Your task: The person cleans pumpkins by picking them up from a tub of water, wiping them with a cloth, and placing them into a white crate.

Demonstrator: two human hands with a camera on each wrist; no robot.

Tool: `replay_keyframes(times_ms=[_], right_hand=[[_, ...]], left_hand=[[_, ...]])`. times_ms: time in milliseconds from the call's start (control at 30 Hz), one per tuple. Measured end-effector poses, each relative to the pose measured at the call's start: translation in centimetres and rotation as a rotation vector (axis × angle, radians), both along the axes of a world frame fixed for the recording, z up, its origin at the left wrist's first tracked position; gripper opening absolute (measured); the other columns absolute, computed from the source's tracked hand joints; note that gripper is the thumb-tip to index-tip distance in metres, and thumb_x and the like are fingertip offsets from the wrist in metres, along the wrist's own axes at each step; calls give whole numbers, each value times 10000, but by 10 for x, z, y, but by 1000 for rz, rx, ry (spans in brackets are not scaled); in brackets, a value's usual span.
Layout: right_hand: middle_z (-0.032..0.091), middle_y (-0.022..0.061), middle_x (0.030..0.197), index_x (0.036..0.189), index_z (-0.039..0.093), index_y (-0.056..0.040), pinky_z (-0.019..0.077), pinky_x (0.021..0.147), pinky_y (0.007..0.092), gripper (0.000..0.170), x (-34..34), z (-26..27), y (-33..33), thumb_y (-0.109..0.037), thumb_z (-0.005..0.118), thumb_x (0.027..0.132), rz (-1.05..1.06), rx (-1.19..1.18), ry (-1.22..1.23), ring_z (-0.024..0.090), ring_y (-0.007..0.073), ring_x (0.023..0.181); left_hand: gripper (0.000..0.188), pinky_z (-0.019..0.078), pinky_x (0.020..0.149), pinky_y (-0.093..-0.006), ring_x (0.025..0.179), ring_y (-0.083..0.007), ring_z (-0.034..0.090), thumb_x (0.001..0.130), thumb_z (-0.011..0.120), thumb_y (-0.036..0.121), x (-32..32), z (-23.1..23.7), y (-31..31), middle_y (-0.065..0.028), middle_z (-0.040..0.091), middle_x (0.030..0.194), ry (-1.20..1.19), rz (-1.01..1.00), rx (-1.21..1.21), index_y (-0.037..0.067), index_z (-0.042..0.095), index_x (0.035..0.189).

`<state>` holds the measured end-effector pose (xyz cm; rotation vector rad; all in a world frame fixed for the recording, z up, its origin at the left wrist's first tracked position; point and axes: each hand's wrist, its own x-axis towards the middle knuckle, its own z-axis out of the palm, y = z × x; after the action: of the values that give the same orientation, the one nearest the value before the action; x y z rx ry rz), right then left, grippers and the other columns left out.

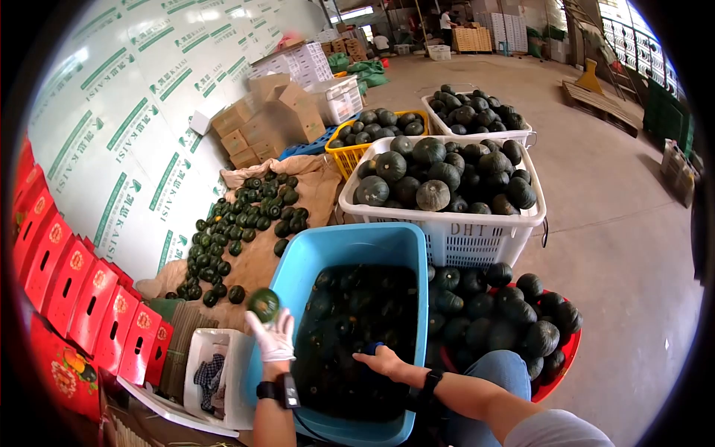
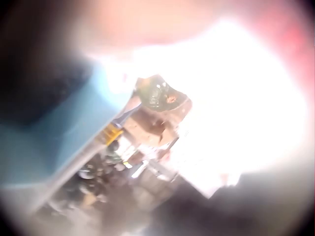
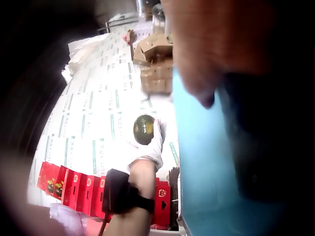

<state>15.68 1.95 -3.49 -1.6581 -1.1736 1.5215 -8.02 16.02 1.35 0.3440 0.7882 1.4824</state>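
My left hand, in a white glove, is raised over the left rim of a blue tub, its fingers spread. A small dark green pumpkin is right at its fingertips. It shows a yellowish patch in the right wrist view and its round end in the left wrist view, beyond the blurred hand. My bare right hand is over the tub, its fingers curled at a small dark blue thing, mostly hidden. Dark water in the tub holds several pumpkins, partly under the surface.
Left of the tub, many small pumpkins lie on a brown sheet. A white crate heaped with pumpkins stands behind the tub, a red basin of them at right. Red boxes and a foam box are at left.
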Motion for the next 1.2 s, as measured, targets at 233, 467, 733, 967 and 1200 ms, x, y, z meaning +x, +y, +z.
replay_keyframes(times_ms=[233, 467, 733, 967, 1200], right_hand=[[582, 263, 1197, 1253, 447, 85, 455, 947, 369, 738, -12, -10, 7, -449, 698, 810, -110, -49, -97, 569, 368, 1125], [581, 282, 1190, 1215, 475, 90, 468, 933, 381, 732, -13, -16, 4, -489, 676, 815, 105, -50, -191, 584, 361, 1112], [549, 275, 1254, 1281, 473, 52, 426, 984, 405, 705, -24, -38, 12, -531, 548, 891, -183, 44, -152, 531, 366, 1190], [518, 235, 1319, 1332, 462, 8, 412, 991, 409, 720, -20, -19, -1, -572, 491, 907, -7, -78, -40, 516, 366, 1208], [406, 286, 1407, 1390, 358, 95, 344, 1077, 384, 977, 9, 0, -14, -712, 457, 850, 67, -25, -73, 407, 391, 1312]], left_hand=[[577, 436, 969, -388, 1147, -308, 574, 775, 679, 476, -33, -106, -25, -190, 610, 1232, 2025, -1397, -376, 205, 591, 1277], [572, 437, 974, -390, 1109, -320, 588, 739, 717, 445, -24, -159, -70, -160, 634, 1178, 2021, -1257, -327, 120, 629, 1200], [553, 447, 956, -398, 1083, -329, 595, 770, 673, 461, -10, -159, -58, -153, 640, 1153, 1819, -1367, -208, 103, 621, 1189], [543, 456, 940, -405, 1061, -337, 602, 798, 635, 475, 28, -150, -83, -148, 646, 1130, 1718, -1475, -6, 88, 614, 1179], [539, 464, 924, -413, 1038, -345, 608, 826, 598, 489, 38, -129, -86, -142, 652, 1108, 1590, -1635, 118, 73, 607, 1169]])
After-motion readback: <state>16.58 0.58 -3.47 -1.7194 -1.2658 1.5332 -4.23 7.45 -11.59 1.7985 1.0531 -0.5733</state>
